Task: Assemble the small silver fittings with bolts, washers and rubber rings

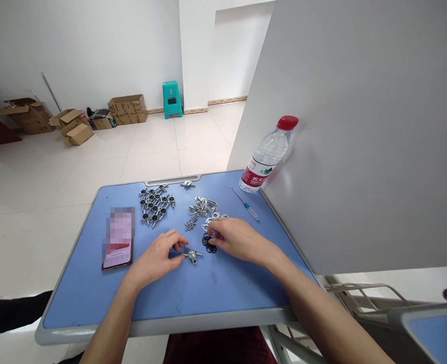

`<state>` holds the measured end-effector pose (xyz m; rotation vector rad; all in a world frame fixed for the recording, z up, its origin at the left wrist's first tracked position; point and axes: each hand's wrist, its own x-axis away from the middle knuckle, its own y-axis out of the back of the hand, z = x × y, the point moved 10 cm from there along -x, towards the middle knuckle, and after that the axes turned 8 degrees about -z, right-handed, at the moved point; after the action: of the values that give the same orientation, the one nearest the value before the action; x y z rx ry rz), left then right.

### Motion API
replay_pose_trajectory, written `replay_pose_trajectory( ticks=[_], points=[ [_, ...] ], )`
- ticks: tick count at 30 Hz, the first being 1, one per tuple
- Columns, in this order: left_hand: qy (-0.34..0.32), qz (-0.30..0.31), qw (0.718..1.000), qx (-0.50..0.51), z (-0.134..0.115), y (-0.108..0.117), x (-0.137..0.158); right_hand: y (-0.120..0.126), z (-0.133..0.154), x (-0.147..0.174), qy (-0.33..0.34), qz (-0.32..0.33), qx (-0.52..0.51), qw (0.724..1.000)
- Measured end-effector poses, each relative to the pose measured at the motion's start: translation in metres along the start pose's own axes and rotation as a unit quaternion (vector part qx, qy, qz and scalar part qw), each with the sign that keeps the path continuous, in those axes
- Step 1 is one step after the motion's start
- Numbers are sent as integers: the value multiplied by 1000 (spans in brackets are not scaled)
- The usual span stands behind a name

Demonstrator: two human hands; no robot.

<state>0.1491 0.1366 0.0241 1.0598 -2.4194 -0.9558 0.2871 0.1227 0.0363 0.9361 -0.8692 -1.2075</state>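
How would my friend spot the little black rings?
On the blue table, find the person's right hand. The black rings lie in a small heap by its fingertips, just nearer the person than the flat silver plates. Unlike the metal parts with black centres farther left, these are loose and black all over.

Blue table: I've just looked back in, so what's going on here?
A person is working with small metal parts at the blue table. The left hand is at a loose metal part, its grip unclear, while the right hand has its fingertips at the pile of black rings. Farther back, metal parts with black centers sit grouped on the left. The phone lies left of them, and the bottle stands at the far right corner.
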Motion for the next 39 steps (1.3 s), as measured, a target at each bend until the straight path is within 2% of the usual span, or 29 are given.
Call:
replay_pose_trajectory(
  ticks=[5, 12, 20, 25, 28, 30, 35, 39],
  points=[
    [3, 3, 1000, 3, 0, -1, 0, -8, 4, -1, -5, 10, 19, 1000],
    [5, 2, 1000, 10, 2, -1, -1, -6, 3, 1, 4, 15, 47, 999],
    [-6, -2, 1000, 14, 1, 0, -1, -10, 12, 3, 34, 31, 6, 999],
    [-8, -1, 1000, 16, -1, 0, -1, -5, 0, -1, -11, 6, -1, 1000],
    [-5, -4, 1000, 17, 1, 0, -1, 2, -3, -2, -21, -6, -47, 999],
    [-5, -23, 999, 22, 3, 3, -2, 7, -6, -1, -37, -19, -119, 992],
    [-8, -106, 991, 80, 0, 20, -4, 1, -5, -1, -78, -29, -327, 941],
    [-16, -114, 987, 113, -10, 20, -5, -11, 12, -1, -65, -33, -344, 936]
  ],
)
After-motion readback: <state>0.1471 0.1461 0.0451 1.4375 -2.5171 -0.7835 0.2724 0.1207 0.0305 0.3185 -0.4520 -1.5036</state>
